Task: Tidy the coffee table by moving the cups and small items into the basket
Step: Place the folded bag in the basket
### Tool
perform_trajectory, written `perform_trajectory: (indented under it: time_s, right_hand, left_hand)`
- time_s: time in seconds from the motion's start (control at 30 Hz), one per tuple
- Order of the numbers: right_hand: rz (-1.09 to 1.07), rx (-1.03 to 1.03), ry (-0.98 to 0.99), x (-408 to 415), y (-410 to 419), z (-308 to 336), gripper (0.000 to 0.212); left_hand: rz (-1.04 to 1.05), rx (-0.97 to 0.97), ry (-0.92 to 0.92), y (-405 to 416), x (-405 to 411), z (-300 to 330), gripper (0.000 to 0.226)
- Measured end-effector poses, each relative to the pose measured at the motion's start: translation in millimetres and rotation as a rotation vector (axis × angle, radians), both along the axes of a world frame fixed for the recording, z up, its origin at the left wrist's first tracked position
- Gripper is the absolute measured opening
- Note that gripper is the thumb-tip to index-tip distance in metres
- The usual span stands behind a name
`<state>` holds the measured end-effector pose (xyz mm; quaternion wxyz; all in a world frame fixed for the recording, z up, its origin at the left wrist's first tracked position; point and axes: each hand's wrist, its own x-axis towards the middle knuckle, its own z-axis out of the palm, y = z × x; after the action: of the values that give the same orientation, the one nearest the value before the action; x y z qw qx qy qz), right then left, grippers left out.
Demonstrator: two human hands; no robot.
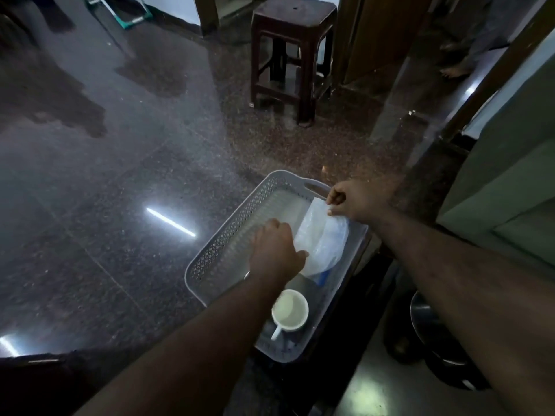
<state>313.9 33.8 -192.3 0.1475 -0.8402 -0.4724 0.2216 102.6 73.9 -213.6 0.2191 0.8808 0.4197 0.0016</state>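
A grey perforated plastic basket (pixel 222 247) sits low at the centre right of the head view, on a dark surface. Inside it, a white cup (pixel 290 310) with its handle toward me stands at the near end. A clear plastic bag (pixel 322 238) with blue print lies along the basket's right side. My right hand (pixel 350 199) pinches the bag's far top corner. My left hand (pixel 274 253) is over the basket's middle with its fingers curled down on the bag's near left edge.
A glossy dark granite floor (pixel 120 175) spreads to the left and ahead. A dark brown plastic stool (pixel 292 55) stands ahead. A green sofa edge (pixel 504 175) is at the right, a round metal object (pixel 426 319) low right.
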Motion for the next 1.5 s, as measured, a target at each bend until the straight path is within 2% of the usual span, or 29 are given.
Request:
perform_trajectory:
  time_s: [0.07,0.17,0.3,0.4,0.5,0.57,0.63,0.77,0.83,0.9,0.97,1.07,1.17,1.27,1.37,1.5]
  right_hand:
    - [0.121,-0.124,-0.131,-6,4,2,0.026]
    - [0.298,-0.316,-0.341,-19,12,12,0.028]
    - [0.514,-0.567,-0.354,-30,18,4,0.055]
    - [0.626,-0.71,-0.339,-30,16,-3,0.069]
    - [0.596,-0.707,-0.376,-29,7,-19,0.077]
    - [0.525,-0.633,-0.325,-29,1,-28,0.066]
    - [0.57,-0.605,-0.339,-29,-1,-32,0.054]
    - [0.536,-0.675,-0.359,-37,-3,-28,0.065]
    - [0.548,-0.734,-0.379,-39,-5,-21,0.06]
    - [0.499,-0.66,-0.35,-39,-13,-6,0.059]
    - [0.416,-0.493,-0.393,-35,-32,24,0.07]
    - [0.211,-0.192,-0.656,-21,-69,64,0.078]
    - [-0.006,0.03,-0.814,-5,-107,102,0.091]
    - [-0.107,0.129,-0.838,11,-145,140,0.093]
    - [-0.212,0.145,-0.842,24,-194,189,0.088]
    - [-0.357,0.164,-0.878,42,-274,243,0.083]
  left_hand:
    - [-0.134,-0.002,0.03,-4,8,0,0.052]
    - [-0.304,-0.182,0.136,-9,17,-2,0.049]
    - [-0.413,-0.21,0.31,-14,23,-4,0.046]
    - [-0.425,-0.183,0.33,-19,26,-7,0.049]
    - [-0.419,-0.152,0.321,-25,29,-13,0.055]
    - [-0.394,-0.133,0.308,-31,31,-18,0.059]
    - [-0.358,-0.119,0.289,-34,33,-22,0.057]
    - [-0.355,-0.161,0.341,-33,39,-18,0.068]
    - [-0.37,-0.176,0.405,-32,41,-11,0.072]
    - [-0.426,-0.144,0.473,-31,42,3,0.061]
    - [-0.486,-0.076,0.51,-29,47,25,0.047]
    - [-0.445,0.015,0.411,-28,62,70,0.038]
    - [-0.412,0.195,0.201,-35,81,114,0.068]
    - [-0.4,0.537,-0.051,-54,101,159,0.093]
    - [-0.416,0.676,-0.233,-94,129,208,0.09]
    - [-0.49,0.664,-0.286,-167,168,265,0.083]
